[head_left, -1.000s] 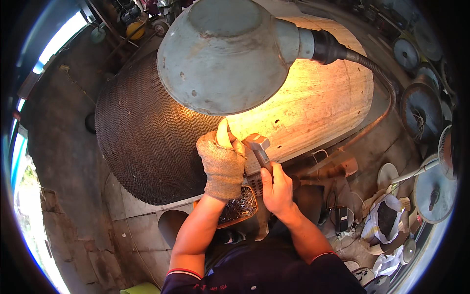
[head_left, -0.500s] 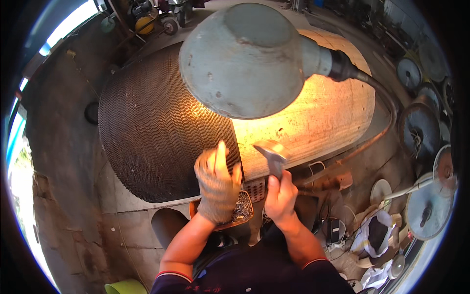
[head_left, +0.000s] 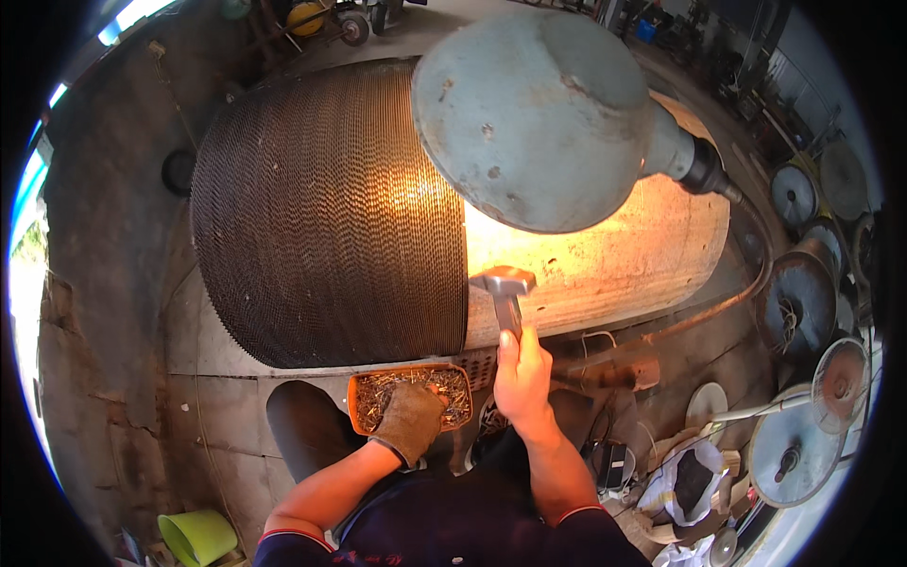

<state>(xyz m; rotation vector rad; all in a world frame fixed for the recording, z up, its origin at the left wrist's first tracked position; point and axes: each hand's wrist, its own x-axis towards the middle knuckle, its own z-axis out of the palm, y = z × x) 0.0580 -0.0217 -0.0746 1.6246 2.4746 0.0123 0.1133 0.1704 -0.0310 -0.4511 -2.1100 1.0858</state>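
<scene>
Filling the lower edge, nearest of all, is a dark shirt (head_left: 463, 520) with red-trimmed sleeves; a lime-green bucket (head_left: 196, 535) sits off at the lower left; just beyond the shirt, the gloved left hand (head_left: 413, 416) rests in an orange tray (head_left: 353, 402) full of small metal pieces (head_left: 378, 386); its fingertips are hidden, so I cannot tell whether that grip is spread or pinching anything; to its right, the bare right hand (head_left: 522, 378) has its grip wrapped firmly round the handle of a hammer (head_left: 510, 281), thumb along the handle, the metal head pointing away from the body; on the right side, a white bag (head_left: 661, 491) lies near several round discs (head_left: 798, 463).

Farther out lies a large drum, dark and finely ridged on its left part (head_left: 321, 217), pale and smoother on its right part (head_left: 605, 260); the hammer's head shows in front of the border between them, though contact cannot be made out; a grey-blue lamp (head_left: 539, 123) hangs over the drum, lighting both parts; farthest, a small wheel (head_left: 354, 30) shows at the top.
</scene>
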